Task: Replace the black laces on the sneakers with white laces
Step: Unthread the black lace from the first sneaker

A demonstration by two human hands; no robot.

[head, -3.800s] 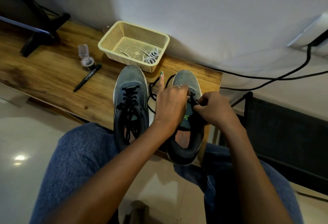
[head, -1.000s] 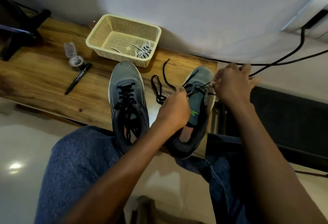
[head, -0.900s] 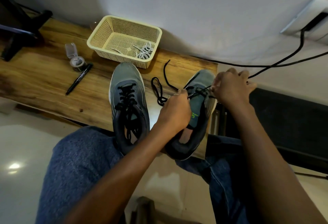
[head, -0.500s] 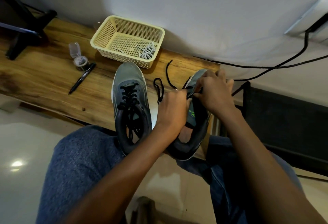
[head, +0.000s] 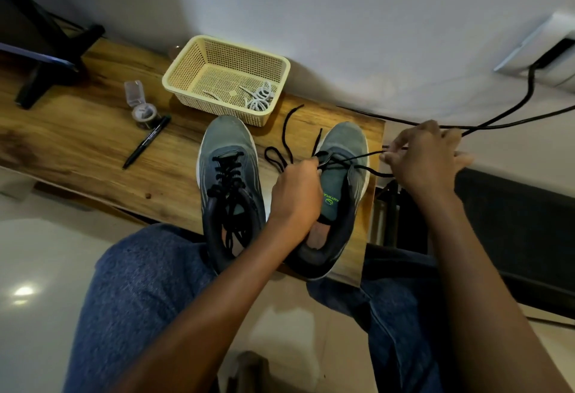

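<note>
We look down from head height at a wooden worktop (head: pixel 77 140) set against a pale wall. Two grey sneakers stand side by side on it, toes toward the wall and heels hanging over the near edge above our knees in blue jeans.

The left sneaker (head: pixel 228 187) is fully laced in black. The right sneaker (head: pixel 337 193) is partly unlaced, its tongue with a green logo exposed. Our left hand (head: pixel 297 198) rests on this shoe's inner side, fingers curled, its grip pinching the black lace (head: pixel 351 161) near the eyelets. Our right hand (head: pixel 426 159) is held out to the right of the shoe, just off the worktop's end, fingertips pinched together on a strand of the same lace, which stretches taut from the eyelets to that hand. Loose lengths of the lace loop and trail on the worktop between the two shoes.

Behind the sneakers sits a cream mesh basket (head: pixel 186 72), and inside it, at its right end, lies a bundle of white laces (head: pixel 259 98). To the basket's left are a small clear container (head: pixel 135 94), a roll of tape (head: pixel 144 114) and a black marker pen (head: pixel 146 145). A black stand (head: pixel 46 60) occupies the far left corner. Black cables (head: pixel 513 112) run along the wall on the right.
</note>
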